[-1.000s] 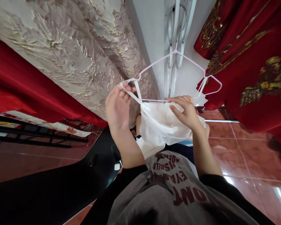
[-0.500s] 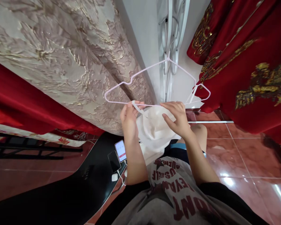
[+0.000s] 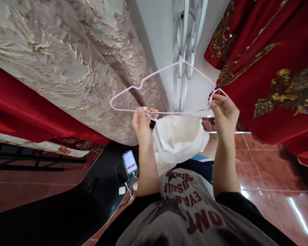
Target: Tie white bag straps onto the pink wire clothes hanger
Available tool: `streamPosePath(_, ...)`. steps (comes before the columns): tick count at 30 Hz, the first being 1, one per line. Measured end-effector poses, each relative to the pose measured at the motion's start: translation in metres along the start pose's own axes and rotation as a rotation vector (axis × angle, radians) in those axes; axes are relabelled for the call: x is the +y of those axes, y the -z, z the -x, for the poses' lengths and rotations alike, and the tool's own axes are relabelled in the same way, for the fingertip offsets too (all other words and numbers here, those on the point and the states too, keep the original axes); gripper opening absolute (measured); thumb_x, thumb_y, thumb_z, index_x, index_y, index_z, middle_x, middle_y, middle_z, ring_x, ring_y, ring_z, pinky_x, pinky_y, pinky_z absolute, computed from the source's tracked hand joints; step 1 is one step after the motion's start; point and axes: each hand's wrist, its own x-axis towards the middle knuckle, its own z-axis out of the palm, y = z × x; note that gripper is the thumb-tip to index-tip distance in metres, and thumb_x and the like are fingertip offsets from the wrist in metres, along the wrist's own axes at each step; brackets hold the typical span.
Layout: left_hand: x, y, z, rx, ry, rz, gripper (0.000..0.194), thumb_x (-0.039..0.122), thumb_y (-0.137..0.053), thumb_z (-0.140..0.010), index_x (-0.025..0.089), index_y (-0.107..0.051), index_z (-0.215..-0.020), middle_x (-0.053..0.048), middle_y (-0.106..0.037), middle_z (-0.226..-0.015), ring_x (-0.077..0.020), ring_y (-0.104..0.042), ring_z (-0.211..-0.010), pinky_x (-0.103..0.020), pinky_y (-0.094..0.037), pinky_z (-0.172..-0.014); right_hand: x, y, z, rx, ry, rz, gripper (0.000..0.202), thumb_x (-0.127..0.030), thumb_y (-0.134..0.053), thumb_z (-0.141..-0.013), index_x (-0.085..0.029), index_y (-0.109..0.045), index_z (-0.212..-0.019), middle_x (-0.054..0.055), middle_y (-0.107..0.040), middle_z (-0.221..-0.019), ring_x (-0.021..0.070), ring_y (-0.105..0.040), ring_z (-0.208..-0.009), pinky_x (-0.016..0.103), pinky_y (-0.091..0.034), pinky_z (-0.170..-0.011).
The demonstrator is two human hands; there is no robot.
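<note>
A thin pale pink clothes hanger (image 3: 162,72) is held up in front of me, its hook toward the white rack. Below its bottom bar hangs a white garment (image 3: 178,136) with narrow straps, its top edge gaping open. My left hand (image 3: 143,124) pinches the left strap (image 3: 151,116) against the bottom bar, fingers closed. At the hanger's right end, my right hand (image 3: 226,111) has thumb and fingers closed on the other strap (image 3: 210,99), which loops over the notch there.
A white metal rack (image 3: 192,65) stands straight ahead. Brocade cloth (image 3: 87,68) hangs on the left, and red gold-embroidered garments (image 3: 279,78) on the right. Two phones, one lit phone (image 3: 130,162) and one dark phone (image 3: 121,173), lie with cables on a black surface (image 3: 66,212).
My right hand has moved right, from the middle of the bottom bar to the strap at the hanger's right end. My left hand stays at the left strap.
</note>
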Motion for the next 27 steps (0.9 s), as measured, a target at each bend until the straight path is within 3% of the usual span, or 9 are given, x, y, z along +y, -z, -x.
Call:
streamPosePath(4,-0.003,0.000,-0.002,-0.020,0.013,0.054,0.046,0.062,-0.067,-0.101,0.022,-0.057,-0.081,-0.002,-0.076,-0.079,-0.0126,-0.071,-0.066,-0.025,-0.056,-0.069,-0.012,0.003,-0.008,-0.118,-0.049,0.052,0.026,-0.034,-0.071,-0.093,-0.023,-0.072,-0.117,0.005,-0.077,-0.100,0.0205,-0.076,-0.096,0.045,-0.063,-0.098)
streamPosePath(8,-0.006,-0.002,-0.002,-0.035,0.011,0.080,0.047,0.063,-0.071,-0.099,0.022,-0.056,-0.079,-0.001,-0.075,-0.075,-0.0121,-0.068,-0.061,-0.025,-0.056,-0.066,-0.024,0.004,-0.020,-0.117,-0.065,-0.063,0.012,-0.030,-0.071,-0.092,-0.022,-0.071,-0.100,0.005,-0.077,-0.095,0.0191,-0.076,-0.088,0.041,-0.064,-0.087)
streamPosePath(11,-0.009,-0.003,-0.003,-0.039,0.033,0.042,0.049,0.064,-0.068,-0.101,0.023,-0.056,-0.078,-0.002,-0.075,-0.074,-0.0126,-0.066,-0.059,-0.026,-0.056,-0.064,-0.025,0.006,-0.037,-0.095,-0.031,-0.151,0.015,-0.032,-0.067,-0.097,-0.023,-0.072,-0.108,0.008,-0.080,-0.102,0.0204,-0.078,-0.089,0.043,-0.066,-0.087)
streamPosePath(16,-0.009,0.000,-0.006,-0.043,0.088,0.011,0.049,0.064,-0.064,-0.103,0.023,-0.056,-0.077,-0.002,-0.074,-0.074,-0.0126,-0.063,-0.057,-0.027,-0.054,-0.062,0.011,0.030,-0.056,0.103,0.163,-0.255,0.036,-0.032,-0.060,-0.100,-0.027,-0.071,-0.134,0.010,-0.073,-0.141,0.0282,-0.077,-0.120,0.048,-0.065,-0.103)
streamPosePath(18,-0.008,0.001,-0.007,-0.041,0.096,0.027,0.049,0.064,-0.064,-0.103,0.023,-0.056,-0.077,-0.002,-0.074,-0.074,-0.0123,-0.062,-0.056,-0.026,-0.053,-0.060,0.031,0.044,-0.051,0.209,0.206,-0.282,0.044,-0.031,-0.052,-0.101,-0.028,-0.068,-0.142,0.007,-0.066,-0.154,0.0295,-0.073,-0.133,0.048,-0.062,-0.108)
streamPosePath(20,-0.008,0.001,-0.006,-0.046,0.109,0.037,0.049,0.064,-0.064,-0.103,0.023,-0.056,-0.078,-0.002,-0.074,-0.075,-0.0120,-0.062,-0.056,-0.026,-0.052,-0.060,0.043,0.051,-0.040,0.252,0.222,-0.263,0.046,-0.032,-0.047,-0.103,-0.031,-0.068,-0.145,0.004,-0.066,-0.153,0.0282,-0.072,-0.134,0.045,-0.062,-0.107)
streamPosePath(23,-0.011,-0.001,-0.004,-0.064,0.145,0.039,0.048,0.064,-0.063,-0.104,0.023,-0.057,-0.079,-0.003,-0.076,-0.077,-0.0116,-0.062,-0.056,-0.026,-0.053,-0.061,0.034,0.038,-0.018,0.253,0.275,-0.271,0.038,-0.029,-0.054,-0.101,-0.035,-0.077,-0.130,0.003,-0.078,-0.126,0.0260,-0.080,-0.114,0.045,-0.066,-0.096)
streamPosePath(25,-0.013,-0.002,-0.002,-0.076,0.162,0.039,0.048,0.063,-0.061,-0.105,0.023,-0.056,-0.079,-0.003,-0.077,-0.079,-0.0114,-0.061,-0.056,-0.026,-0.054,-0.062,0.013,0.015,-0.007,0.211,0.283,-0.251,0.029,-0.025,-0.062,-0.098,-0.033,-0.084,-0.116,0.003,-0.082,-0.106,0.0263,-0.082,-0.101,0.050,-0.068,-0.092)
streamPosePath(27,-0.013,-0.002,0.000,-0.080,0.152,0.038,0.048,0.063,-0.061,-0.105,0.023,-0.057,-0.080,-0.004,-0.078,-0.081,-0.0114,-0.061,-0.057,-0.027,-0.054,-0.063,-0.009,-0.010,0.001,0.118,0.251,-0.200,0.020,-0.025,-0.072,-0.094,-0.031,-0.086,-0.107,0.001,-0.083,-0.099,0.0245,-0.082,-0.091,0.054,-0.069,-0.092)
